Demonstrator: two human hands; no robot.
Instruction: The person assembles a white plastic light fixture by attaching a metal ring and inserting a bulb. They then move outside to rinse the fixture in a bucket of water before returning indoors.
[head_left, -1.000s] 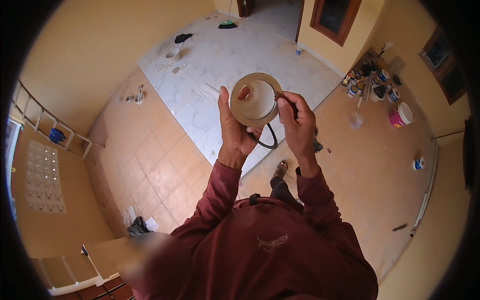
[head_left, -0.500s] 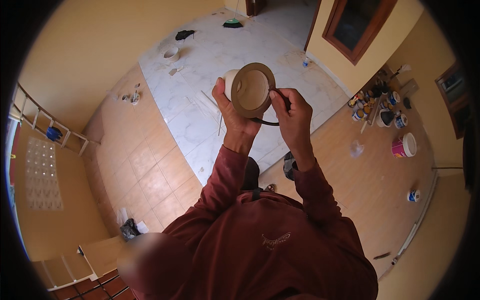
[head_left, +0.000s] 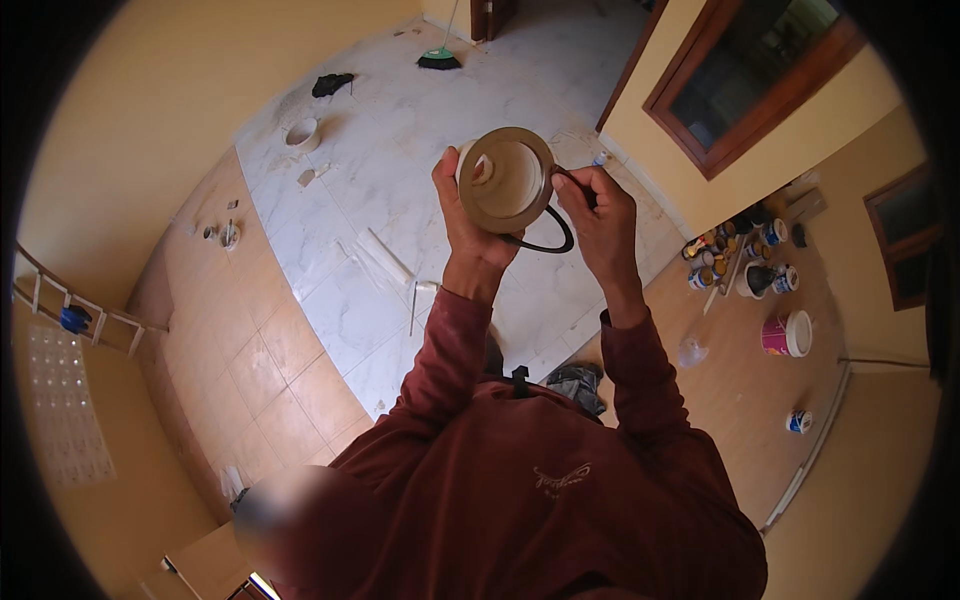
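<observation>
In front of me my left hand is closed round a round downlight housing, a pale cup with a wide brownish metallic rim. Its open side faces me, and a hole shows in the upper left of its inner wall. From beneath the rim a black cord loops out to the right and back up to the rim. Beside the rim's right edge, my right hand is pinched on a dark length that looks like part of this cord; fingers hide most of it.
Paint cans and tubs crowd the right wall, with a magenta bucket nearer. On the marble-look tiles stand a white pail and a green broom. White strips lie below my hands. A ladder leans at left.
The right hand has shifted slightly to the right, and the cord now bulges in a wider loop. The housing has turned a little, bringing the hole inside more into sight. The view has shifted.
</observation>
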